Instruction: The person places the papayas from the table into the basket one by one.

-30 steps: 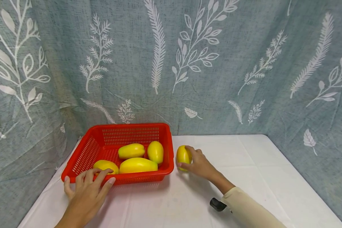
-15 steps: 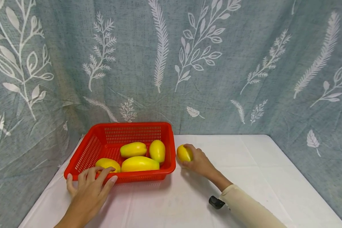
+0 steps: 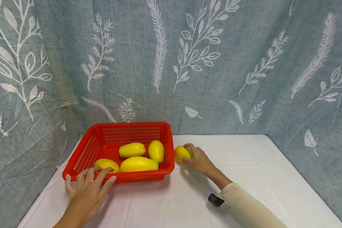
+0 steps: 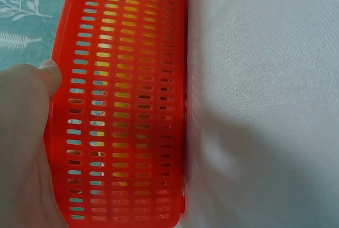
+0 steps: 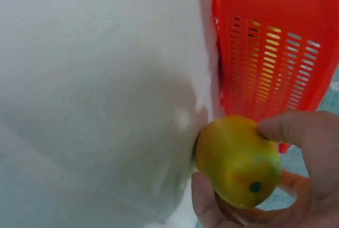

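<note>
In the head view a red plastic basket (image 3: 168, 126) stands on the left of the table, with yellow fruits (image 3: 139, 164) lying in it. My left hand (image 3: 86, 193) grips its near rim, fingers bent over the edge and thumb in front. The left wrist view has the thumb (image 4: 50, 77) at the rim of the slotted basket wall (image 4: 116, 191). Just right of the basket, my right hand (image 3: 198, 161) holds a yellow-green mango (image 3: 182, 153). Seen from the right wrist, thumb and fingers close around this mango (image 5: 238, 159), whose dark green stem spot faces the camera.
A white cloth (image 3: 245, 171) covers the table. Behind and at both sides hangs a grey-green curtain (image 3: 125, 63) with white leaf prints. A black device (image 3: 215, 200) is at the right wrist, by the beige sleeve (image 3: 245, 205).
The mango has turned in my right hand and now shows a greener end toward the palm. It sits slightly closer to the basket. My left hand stays on the rim.
</note>
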`<state>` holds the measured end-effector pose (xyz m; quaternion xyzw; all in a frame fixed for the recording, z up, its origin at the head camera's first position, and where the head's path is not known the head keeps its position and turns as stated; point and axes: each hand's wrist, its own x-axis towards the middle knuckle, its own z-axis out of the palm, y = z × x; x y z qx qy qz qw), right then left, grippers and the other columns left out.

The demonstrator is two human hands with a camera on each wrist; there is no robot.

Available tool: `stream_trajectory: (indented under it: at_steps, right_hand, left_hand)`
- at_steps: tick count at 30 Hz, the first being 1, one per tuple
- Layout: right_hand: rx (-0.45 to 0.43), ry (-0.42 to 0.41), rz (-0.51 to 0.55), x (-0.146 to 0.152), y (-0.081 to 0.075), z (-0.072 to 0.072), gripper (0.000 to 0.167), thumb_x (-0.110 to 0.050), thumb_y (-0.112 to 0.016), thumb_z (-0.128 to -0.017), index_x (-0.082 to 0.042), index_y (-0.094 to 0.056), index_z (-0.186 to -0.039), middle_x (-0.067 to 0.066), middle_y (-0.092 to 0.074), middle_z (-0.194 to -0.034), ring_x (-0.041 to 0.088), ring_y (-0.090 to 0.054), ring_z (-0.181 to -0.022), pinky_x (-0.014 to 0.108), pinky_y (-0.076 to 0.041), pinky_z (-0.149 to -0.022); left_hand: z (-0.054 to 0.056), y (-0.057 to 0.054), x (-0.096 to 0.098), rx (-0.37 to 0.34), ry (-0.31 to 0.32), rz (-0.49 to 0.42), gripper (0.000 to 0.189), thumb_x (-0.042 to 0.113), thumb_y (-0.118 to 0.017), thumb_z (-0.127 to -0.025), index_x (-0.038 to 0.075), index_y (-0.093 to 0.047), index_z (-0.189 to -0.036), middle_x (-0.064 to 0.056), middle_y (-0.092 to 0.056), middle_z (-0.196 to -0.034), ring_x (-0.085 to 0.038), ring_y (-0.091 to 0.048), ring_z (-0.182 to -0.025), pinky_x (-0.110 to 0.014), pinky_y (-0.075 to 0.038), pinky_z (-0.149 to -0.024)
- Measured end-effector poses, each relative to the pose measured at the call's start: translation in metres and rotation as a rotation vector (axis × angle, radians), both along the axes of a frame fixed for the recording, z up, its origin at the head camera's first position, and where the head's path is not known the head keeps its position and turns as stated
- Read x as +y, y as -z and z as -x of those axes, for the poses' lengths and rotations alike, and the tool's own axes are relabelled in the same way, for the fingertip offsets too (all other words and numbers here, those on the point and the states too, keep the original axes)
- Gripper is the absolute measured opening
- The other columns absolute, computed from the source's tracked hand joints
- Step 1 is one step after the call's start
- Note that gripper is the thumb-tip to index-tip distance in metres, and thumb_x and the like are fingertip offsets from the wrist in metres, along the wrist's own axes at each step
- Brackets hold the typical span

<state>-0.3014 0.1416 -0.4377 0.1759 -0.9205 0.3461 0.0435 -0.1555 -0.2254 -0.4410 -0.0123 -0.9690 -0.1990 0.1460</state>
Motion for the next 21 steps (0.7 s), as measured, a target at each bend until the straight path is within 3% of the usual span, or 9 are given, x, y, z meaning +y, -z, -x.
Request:
stream_trajectory:
  at_steps: [4,8,14,17,21]
  right_hand:
    - [-0.006,0.019,0.008,-0.001,0.002,-0.002,0.052,-0.017,-0.076,-0.093,-0.007,-0.058,-0.141,0.018,-0.068,-0.117,0.027,-0.061,-0.098,0.043,-0.05,-0.084]
    - [-0.001,0.044,0.027,0.0,-0.007,-0.002,0.052,-0.018,-0.073,-0.096,-0.007,-0.056,-0.144,0.019,-0.068,-0.116,0.027,-0.06,-0.094,0.042,-0.05,-0.082]
    - [0.045,0.034,0.077,0.003,-0.049,0.001,0.055,-0.022,-0.07,-0.1,-0.008,-0.052,-0.15,0.018,-0.067,-0.121,0.025,-0.059,-0.089,0.038,-0.05,-0.076]
    - [0.057,-0.006,0.087,-0.005,-0.075,0.001,0.055,-0.024,-0.068,-0.101,-0.01,-0.051,-0.152,0.016,-0.065,-0.125,0.026,-0.06,-0.091,0.038,-0.051,-0.077]
    - [0.076,-0.082,0.055,-0.028,-0.097,0.004,0.055,-0.024,-0.066,-0.101,-0.009,-0.051,-0.151,0.014,-0.064,-0.129,0.027,-0.061,-0.093,0.039,-0.053,-0.078]
  left_hand:
    - [-0.001,0.001,0.0,-0.007,-0.002,-0.005,0.054,0.057,-0.046,-0.109,0.016,-0.06,-0.142,-0.028,-0.045,-0.139,-0.058,-0.028,-0.132,-0.083,0.011,-0.107]
    - [-0.001,0.001,0.0,0.007,0.002,-0.01,0.054,0.057,-0.047,-0.109,0.017,-0.06,-0.142,-0.027,-0.045,-0.139,-0.057,-0.028,-0.132,-0.083,0.011,-0.107]
    - [0.0,-0.001,0.0,0.022,0.01,-0.011,0.053,0.056,-0.047,-0.109,0.016,-0.06,-0.141,-0.027,-0.045,-0.138,-0.057,-0.029,-0.132,-0.083,0.011,-0.107]
    - [0.001,-0.002,0.0,0.003,0.006,-0.009,0.055,0.057,-0.045,-0.109,0.016,-0.06,-0.142,-0.028,-0.045,-0.138,-0.058,-0.028,-0.132,-0.084,0.012,-0.106]
    - [0.0,-0.001,-0.001,-0.007,0.007,-0.01,0.055,0.057,-0.046,-0.109,0.016,-0.06,-0.143,-0.028,-0.045,-0.14,-0.058,-0.028,-0.133,-0.084,0.012,-0.106]
